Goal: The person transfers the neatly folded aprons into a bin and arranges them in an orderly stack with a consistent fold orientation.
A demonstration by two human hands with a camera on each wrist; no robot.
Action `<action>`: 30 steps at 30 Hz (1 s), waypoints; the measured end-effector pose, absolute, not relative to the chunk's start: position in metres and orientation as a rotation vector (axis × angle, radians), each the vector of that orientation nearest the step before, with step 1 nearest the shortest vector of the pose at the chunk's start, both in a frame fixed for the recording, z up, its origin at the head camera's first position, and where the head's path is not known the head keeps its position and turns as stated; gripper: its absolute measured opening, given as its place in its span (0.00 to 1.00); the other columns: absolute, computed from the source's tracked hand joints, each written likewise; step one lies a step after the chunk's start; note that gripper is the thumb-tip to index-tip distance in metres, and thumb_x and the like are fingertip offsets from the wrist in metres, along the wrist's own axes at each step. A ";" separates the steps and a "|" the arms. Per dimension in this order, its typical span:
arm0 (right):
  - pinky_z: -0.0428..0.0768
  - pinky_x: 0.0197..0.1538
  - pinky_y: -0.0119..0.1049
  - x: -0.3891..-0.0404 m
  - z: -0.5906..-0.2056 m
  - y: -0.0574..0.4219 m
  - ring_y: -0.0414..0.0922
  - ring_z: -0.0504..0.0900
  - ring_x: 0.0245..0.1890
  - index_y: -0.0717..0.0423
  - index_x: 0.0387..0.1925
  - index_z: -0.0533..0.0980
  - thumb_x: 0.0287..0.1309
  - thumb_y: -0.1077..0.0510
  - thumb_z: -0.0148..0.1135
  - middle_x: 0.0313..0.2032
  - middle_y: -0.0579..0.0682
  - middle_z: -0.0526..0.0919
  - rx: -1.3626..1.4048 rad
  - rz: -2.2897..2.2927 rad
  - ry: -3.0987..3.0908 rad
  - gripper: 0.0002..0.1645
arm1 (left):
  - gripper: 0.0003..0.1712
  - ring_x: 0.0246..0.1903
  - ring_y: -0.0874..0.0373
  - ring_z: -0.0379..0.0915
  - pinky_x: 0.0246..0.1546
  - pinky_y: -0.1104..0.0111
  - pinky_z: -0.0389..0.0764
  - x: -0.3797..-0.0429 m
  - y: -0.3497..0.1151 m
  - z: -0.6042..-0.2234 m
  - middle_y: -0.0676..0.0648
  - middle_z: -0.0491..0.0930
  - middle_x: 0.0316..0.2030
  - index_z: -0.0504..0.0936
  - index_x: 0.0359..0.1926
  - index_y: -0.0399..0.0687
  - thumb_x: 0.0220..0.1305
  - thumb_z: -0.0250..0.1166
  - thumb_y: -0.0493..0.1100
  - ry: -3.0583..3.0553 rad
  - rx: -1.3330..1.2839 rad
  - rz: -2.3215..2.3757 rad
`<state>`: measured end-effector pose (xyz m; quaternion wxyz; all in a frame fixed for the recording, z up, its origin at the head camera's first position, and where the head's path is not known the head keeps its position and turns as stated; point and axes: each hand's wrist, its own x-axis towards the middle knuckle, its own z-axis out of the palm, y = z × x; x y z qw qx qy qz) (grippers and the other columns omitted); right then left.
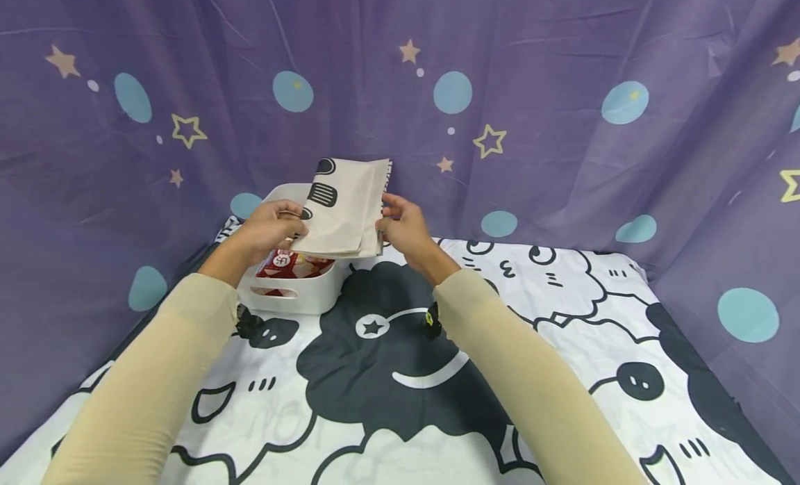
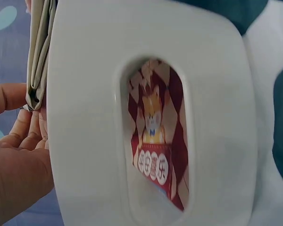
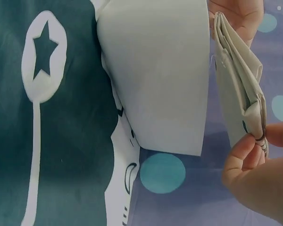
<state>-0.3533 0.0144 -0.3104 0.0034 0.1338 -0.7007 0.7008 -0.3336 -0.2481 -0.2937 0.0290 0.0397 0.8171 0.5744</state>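
A folded cream cloth (image 1: 346, 207) with black print is held up between both hands, over the white plastic bin (image 1: 300, 297). At its left edge, my left hand (image 1: 269, 226) pinches the folds between thumb and fingers. My right hand (image 1: 407, 229) pinches the opposite edge; in the right wrist view several stacked layers of the folded cloth (image 3: 243, 80) show end-on. Inside the bin lies a red patterned package (image 1: 290, 264), also visible through the handle slot in the left wrist view, where the package (image 2: 153, 122) bears a cartoon animal. The cloth hides the bin's back right part.
The bin stands on a bedsheet (image 1: 425, 443) with black and white cartoon print, toward the back left. Behind it hangs a purple curtain (image 1: 531, 172) with stars and blue dots, close to the far edge of the bed.
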 end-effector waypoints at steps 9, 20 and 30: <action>0.81 0.39 0.37 -0.352 -0.318 -0.007 0.44 0.75 0.40 0.58 0.73 0.67 0.63 0.76 0.56 0.49 0.54 0.71 0.442 2.325 -2.185 0.37 | 0.23 0.37 0.64 0.74 0.36 0.71 0.81 -0.333 -0.276 -0.297 0.48 0.72 0.47 0.66 0.62 0.35 0.69 0.61 0.33 2.576 0.098 1.664; 0.85 0.49 0.42 -0.347 -0.325 -0.031 0.46 0.79 0.45 0.60 0.74 0.66 0.64 0.74 0.61 0.60 0.61 0.72 0.514 2.327 -2.220 0.37 | 0.27 0.35 0.66 0.75 0.34 0.72 0.81 -0.328 -0.304 -0.299 0.54 0.76 0.42 0.67 0.65 0.31 0.69 0.63 0.34 2.663 0.024 1.608; 0.84 0.50 0.36 -0.342 -0.324 -0.038 0.44 0.75 0.48 0.64 0.74 0.64 0.59 0.76 0.64 0.65 0.64 0.70 0.608 2.266 -2.275 0.41 | 0.27 0.34 0.66 0.74 0.32 0.73 0.80 -0.324 -0.313 -0.299 0.53 0.76 0.42 0.68 0.64 0.30 0.68 0.65 0.33 2.718 0.005 1.560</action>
